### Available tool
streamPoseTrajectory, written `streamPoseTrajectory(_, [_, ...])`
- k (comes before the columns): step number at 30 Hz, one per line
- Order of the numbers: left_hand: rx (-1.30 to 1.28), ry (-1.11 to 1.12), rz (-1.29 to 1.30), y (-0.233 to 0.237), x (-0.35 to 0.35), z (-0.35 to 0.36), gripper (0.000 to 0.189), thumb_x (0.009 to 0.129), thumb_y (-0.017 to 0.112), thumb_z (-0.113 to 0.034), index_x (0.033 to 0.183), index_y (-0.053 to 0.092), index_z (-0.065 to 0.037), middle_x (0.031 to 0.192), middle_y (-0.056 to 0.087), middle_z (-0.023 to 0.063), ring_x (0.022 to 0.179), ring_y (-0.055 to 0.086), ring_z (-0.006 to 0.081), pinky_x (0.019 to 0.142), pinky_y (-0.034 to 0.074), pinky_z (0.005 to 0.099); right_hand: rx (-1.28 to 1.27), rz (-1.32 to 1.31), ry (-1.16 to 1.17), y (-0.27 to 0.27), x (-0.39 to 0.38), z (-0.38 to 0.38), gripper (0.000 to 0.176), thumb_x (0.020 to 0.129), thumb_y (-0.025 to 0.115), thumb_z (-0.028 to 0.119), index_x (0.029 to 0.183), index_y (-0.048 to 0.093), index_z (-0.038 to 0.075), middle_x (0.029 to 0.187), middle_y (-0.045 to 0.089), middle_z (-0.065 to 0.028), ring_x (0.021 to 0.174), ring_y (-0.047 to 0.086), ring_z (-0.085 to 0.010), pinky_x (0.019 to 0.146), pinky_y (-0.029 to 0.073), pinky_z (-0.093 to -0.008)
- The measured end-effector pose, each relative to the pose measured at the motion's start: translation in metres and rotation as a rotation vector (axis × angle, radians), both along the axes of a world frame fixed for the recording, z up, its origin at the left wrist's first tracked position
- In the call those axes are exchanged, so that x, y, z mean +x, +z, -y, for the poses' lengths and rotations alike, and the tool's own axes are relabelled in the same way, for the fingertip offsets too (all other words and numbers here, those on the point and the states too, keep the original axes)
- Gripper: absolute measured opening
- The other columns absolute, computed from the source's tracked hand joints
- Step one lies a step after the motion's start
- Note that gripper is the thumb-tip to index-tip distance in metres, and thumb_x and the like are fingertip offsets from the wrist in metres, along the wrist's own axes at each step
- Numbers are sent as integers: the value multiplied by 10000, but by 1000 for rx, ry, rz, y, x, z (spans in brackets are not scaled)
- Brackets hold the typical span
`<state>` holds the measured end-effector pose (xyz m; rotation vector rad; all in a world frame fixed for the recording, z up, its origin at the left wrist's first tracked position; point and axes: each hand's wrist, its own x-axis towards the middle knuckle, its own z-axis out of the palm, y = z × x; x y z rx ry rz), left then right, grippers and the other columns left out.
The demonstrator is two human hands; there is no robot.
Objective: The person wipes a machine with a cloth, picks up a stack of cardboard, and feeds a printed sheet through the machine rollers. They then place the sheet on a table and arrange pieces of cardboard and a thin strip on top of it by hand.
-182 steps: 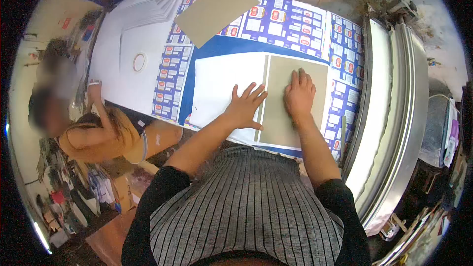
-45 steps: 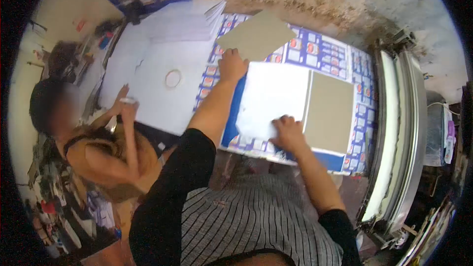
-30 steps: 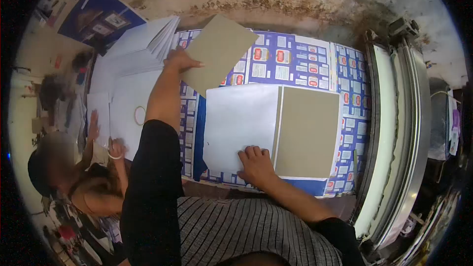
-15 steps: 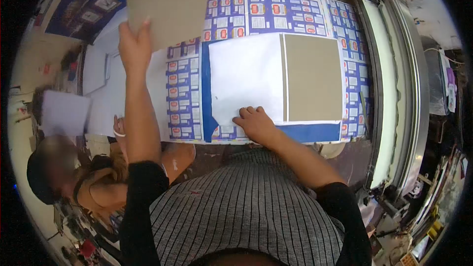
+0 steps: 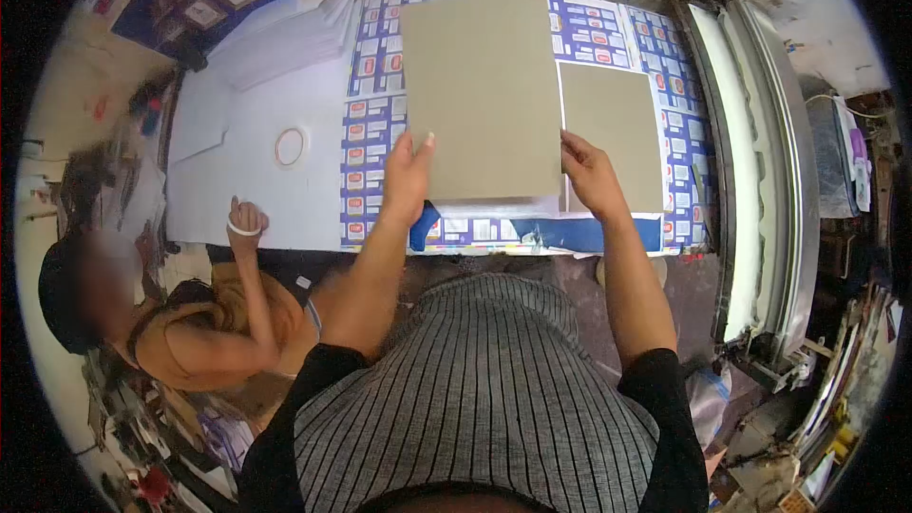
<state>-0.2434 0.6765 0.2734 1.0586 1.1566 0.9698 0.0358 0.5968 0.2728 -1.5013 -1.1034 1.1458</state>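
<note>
A large grey-brown board (image 5: 483,95) is held over the white sheet, most of which it covers. My left hand (image 5: 408,176) grips its lower left edge, thumb on top. My right hand (image 5: 587,171) is at the board's right edge with fingers bent together; whether it pinches the edge is too small to tell. A second grey board (image 5: 613,133) lies flat to the right, with a narrow white gap between the two. Blue cover material (image 5: 598,234) shows below the boards.
Printed blue-and-white sheets (image 5: 366,171) cover the table. A tape roll (image 5: 290,146) and stacked white paper (image 5: 285,38) lie left. A co-worker (image 5: 209,328) sits at lower left, one hand at the table edge. A long metal-framed machine (image 5: 774,180) stands right.
My left hand has brought the board from the upper left down and right over the white sheet. My right hand has moved up and right to the board's edge.
</note>
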Motion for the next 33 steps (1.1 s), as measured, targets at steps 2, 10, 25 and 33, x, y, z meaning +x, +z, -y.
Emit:
streamPoseTrajectory(2, [-54,0,58,-8,10,5,396,1053,509,-166,1406,502,13,1297,625,108,1173,574,154,1006,454,299,-59,-22,-22,-8,11,1,407,991,601,150,1345,576,-49,1107,709,-126,933,648,-144,826,532,-292])
streamPoseTrajectory(10, [-173,-224,118,-4,1,-3,441,1053,520,-189,1446,457,0,1356,593,115,1193,596,193,1029,472,334,-182,-380,-50,-3,32,3,380,946,688,171,1272,613,-9,1002,703,-67,816,635,-105,710,541,-276])
streamPoseTrajectory(25, [-167,-226,-474,6,8,-13,413,1052,506,-201,1435,525,-47,1047,671,36,938,607,80,797,504,250,-66,111,-17,-27,35,-32,558,875,748,161,1363,541,-11,1065,708,-160,783,680,-209,729,545,-334])
streamPoseTrajectory(33, [-92,-112,-578,-32,2,10,363,941,685,-198,1234,671,17,861,701,30,737,620,93,665,508,258,64,700,146,-40,60,-9,614,702,875,339,1237,703,92,1072,594,-98,1065,562,-290,952,455,-388])
